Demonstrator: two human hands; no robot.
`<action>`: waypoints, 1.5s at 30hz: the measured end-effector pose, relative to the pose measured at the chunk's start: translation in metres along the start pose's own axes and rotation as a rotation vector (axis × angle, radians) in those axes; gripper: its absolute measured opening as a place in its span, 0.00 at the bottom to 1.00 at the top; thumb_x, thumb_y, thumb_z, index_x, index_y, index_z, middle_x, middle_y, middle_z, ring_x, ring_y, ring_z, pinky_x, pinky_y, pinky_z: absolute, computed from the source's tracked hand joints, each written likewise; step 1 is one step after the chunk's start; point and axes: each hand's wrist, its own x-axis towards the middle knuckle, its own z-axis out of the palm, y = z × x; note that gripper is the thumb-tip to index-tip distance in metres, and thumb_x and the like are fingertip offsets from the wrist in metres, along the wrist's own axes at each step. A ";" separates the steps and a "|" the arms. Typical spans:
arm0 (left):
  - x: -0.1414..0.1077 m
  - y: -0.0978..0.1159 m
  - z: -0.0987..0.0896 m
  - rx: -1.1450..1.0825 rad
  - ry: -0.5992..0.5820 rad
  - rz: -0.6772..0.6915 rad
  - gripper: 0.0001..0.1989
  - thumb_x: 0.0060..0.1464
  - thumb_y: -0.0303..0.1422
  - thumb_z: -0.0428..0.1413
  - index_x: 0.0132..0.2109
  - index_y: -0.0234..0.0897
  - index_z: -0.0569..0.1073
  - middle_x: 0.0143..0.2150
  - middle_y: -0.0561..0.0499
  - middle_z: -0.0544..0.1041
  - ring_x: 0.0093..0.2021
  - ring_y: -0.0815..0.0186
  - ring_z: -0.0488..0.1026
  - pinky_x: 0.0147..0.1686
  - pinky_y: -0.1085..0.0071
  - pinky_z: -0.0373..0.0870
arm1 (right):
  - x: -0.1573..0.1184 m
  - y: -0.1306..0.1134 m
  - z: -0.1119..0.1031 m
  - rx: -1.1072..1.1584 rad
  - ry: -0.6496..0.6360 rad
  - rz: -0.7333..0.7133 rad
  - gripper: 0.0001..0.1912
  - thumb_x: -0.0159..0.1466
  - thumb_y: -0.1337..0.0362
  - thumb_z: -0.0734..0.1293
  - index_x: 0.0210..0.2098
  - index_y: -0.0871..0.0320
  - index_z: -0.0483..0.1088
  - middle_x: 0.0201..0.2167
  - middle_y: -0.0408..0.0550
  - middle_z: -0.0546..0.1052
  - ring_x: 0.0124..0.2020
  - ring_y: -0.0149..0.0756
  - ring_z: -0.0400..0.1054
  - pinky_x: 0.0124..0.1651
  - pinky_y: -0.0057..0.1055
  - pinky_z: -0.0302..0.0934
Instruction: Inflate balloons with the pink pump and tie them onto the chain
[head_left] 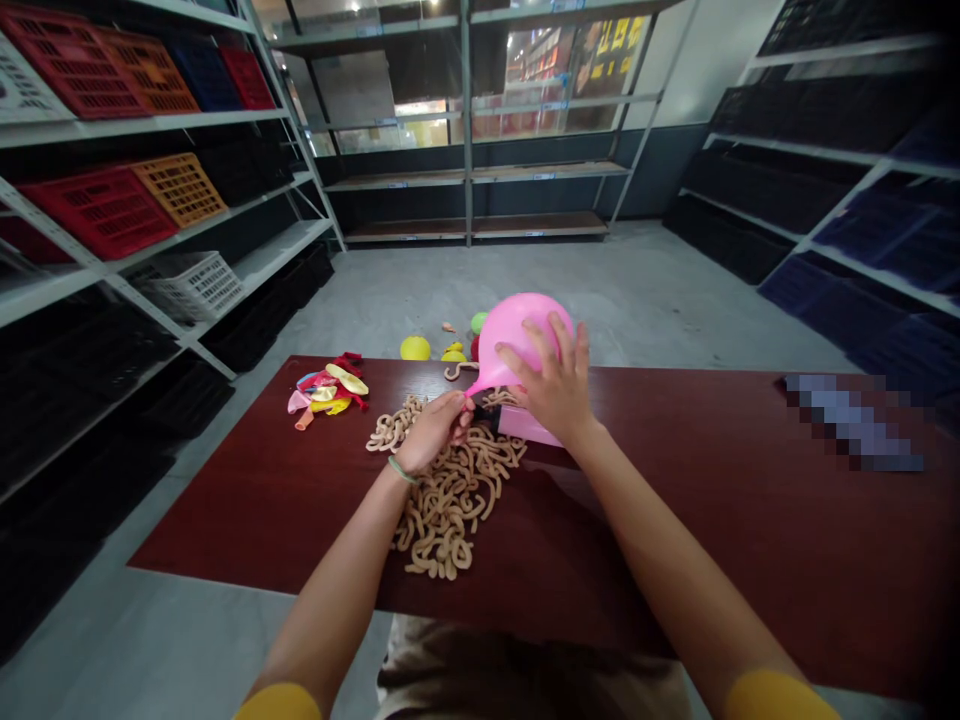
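Observation:
A blown-up pink balloon is above the far edge of the dark red table. My left hand pinches its narrow neck. Spread fingers of my right hand rest against the balloon's right side. Beneath my hands lies a pink cylinder with a black end, partly covered by my right hand. Curled tan pieces are heaped on the table below and around my left hand. Flat balloons in several colours form a pile at the table's far left.
Small yellow balloons and a green one show on the floor past the table. A blurred-out flat item lies at the table's right. Shelves with crates stand left; more racks stand ahead and right.

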 end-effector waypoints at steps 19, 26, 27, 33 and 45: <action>0.011 -0.011 -0.019 0.319 0.431 0.234 0.16 0.57 0.45 0.55 0.32 0.35 0.70 0.24 0.54 0.72 0.19 0.74 0.63 0.19 0.78 0.59 | -0.045 -0.031 -0.021 0.185 -0.382 -0.219 0.10 0.69 0.61 0.61 0.37 0.54 0.74 0.36 0.46 0.77 0.44 0.39 0.65 0.52 0.41 0.50; 0.012 -0.012 -0.019 0.296 0.432 0.220 0.15 0.56 0.45 0.55 0.34 0.36 0.70 0.25 0.55 0.72 0.19 0.74 0.63 0.18 0.78 0.58 | -0.070 -0.045 -0.014 0.277 -0.549 -0.203 0.12 0.65 0.54 0.66 0.37 0.57 0.72 0.37 0.49 0.76 0.42 0.41 0.65 0.47 0.39 0.51; 0.012 -0.012 -0.019 0.303 0.429 0.216 0.15 0.56 0.45 0.55 0.33 0.36 0.70 0.25 0.55 0.72 0.19 0.74 0.63 0.18 0.78 0.57 | -0.071 -0.045 -0.014 0.293 -0.555 -0.201 0.10 0.65 0.56 0.66 0.37 0.56 0.73 0.38 0.49 0.76 0.43 0.41 0.65 0.48 0.39 0.52; 0.013 -0.014 -0.018 0.306 0.422 0.218 0.14 0.55 0.44 0.56 0.35 0.35 0.71 0.26 0.54 0.74 0.21 0.73 0.66 0.20 0.78 0.60 | -0.067 -0.043 -0.019 0.470 -0.473 -0.085 0.09 0.69 0.62 0.61 0.39 0.55 0.73 0.36 0.48 0.77 0.41 0.39 0.68 0.47 0.37 0.59; 0.013 -0.015 -0.017 0.276 0.361 0.249 0.16 0.55 0.46 0.55 0.34 0.35 0.70 0.26 0.54 0.74 0.21 0.73 0.67 0.21 0.77 0.64 | -0.045 -0.020 -0.040 0.881 -0.224 0.254 0.11 0.68 0.65 0.58 0.45 0.53 0.70 0.42 0.47 0.76 0.44 0.37 0.70 0.48 0.38 0.66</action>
